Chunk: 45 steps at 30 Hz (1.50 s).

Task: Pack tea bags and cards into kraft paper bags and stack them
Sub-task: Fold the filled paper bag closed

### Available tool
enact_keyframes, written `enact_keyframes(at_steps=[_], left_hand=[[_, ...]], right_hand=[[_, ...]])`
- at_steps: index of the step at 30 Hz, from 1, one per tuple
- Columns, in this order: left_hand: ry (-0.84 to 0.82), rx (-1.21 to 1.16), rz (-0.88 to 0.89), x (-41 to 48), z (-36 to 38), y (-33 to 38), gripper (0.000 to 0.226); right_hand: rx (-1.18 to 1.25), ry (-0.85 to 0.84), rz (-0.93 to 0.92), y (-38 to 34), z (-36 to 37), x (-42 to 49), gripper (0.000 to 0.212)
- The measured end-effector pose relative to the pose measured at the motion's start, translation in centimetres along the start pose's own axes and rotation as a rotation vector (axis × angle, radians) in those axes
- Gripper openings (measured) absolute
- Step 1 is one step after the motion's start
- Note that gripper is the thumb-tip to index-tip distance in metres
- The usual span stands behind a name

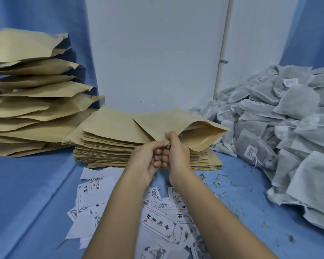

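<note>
Head view: a stack of puffy bags [32,101] sits far left on the table [26,193], with a flat pile of empty bags [108,146] beside it. Over that pile my left hand [148,157] and right hand [176,152] both pinch one kraft bag [157,122] at its mouth edge, which gapes rightward. My forearms hide some of the cards [157,221]. The tea bags [279,128] are heaped at right.

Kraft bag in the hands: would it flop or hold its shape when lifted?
Probably fairly stiff: the kraft bag juts out flat though the left hand and right hand pinch only its near edge. Likely light: a fingertip pinch seems enough to raise it. Its mouth gapes open unaided, so it may crease rather than drape.
</note>
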<state>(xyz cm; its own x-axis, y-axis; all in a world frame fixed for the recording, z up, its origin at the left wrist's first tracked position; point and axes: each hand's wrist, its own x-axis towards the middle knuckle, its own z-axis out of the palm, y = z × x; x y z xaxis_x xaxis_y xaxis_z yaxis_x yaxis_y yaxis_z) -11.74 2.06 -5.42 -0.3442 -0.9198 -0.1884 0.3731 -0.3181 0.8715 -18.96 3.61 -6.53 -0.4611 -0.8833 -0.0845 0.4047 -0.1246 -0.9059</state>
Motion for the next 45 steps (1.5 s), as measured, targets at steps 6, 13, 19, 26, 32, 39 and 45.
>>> enact_keyframes(at_steps=[6, 13, 19, 26, 32, 39, 45], left_hand=[[-0.018, 0.072, 0.014, 0.0, -0.2, 0.0, 0.032], [-0.002, 0.019, 0.044, 0.2, -0.3, 0.4, 0.027], [0.0, 0.146, 0.027, 0.1, -0.3, 0.0, 0.028], [0.026, 0.049, 0.034, 0.5, -0.6, 0.0, 0.03], [0.06, 0.053, 0.048, 0.3, -0.6, 0.2, 0.026], [0.064, 0.045, 0.057, 0.2, -0.7, 0.4, 0.026], [0.102, -0.004, 0.067, 0.0, -0.9, 0.6, 0.024]], right_hand=[[-0.059, -0.053, 0.0, 0.3, 0.1, -0.3, 0.017], [0.054, -0.062, 0.096, -0.3, 0.2, -0.4, 0.027], [-0.026, -0.006, 0.02, -0.1, 0.3, -0.6, 0.029], [0.027, 0.032, 0.016, 0.0, 0.2, -0.4, 0.029], [0.094, 0.066, 0.023, -0.3, -0.1, -0.3, 0.027], [0.111, 0.111, 0.019, -0.3, -0.5, 0.1, 0.024], [0.102, 0.16, -0.007, -0.4, -1.0, 0.4, 0.021]])
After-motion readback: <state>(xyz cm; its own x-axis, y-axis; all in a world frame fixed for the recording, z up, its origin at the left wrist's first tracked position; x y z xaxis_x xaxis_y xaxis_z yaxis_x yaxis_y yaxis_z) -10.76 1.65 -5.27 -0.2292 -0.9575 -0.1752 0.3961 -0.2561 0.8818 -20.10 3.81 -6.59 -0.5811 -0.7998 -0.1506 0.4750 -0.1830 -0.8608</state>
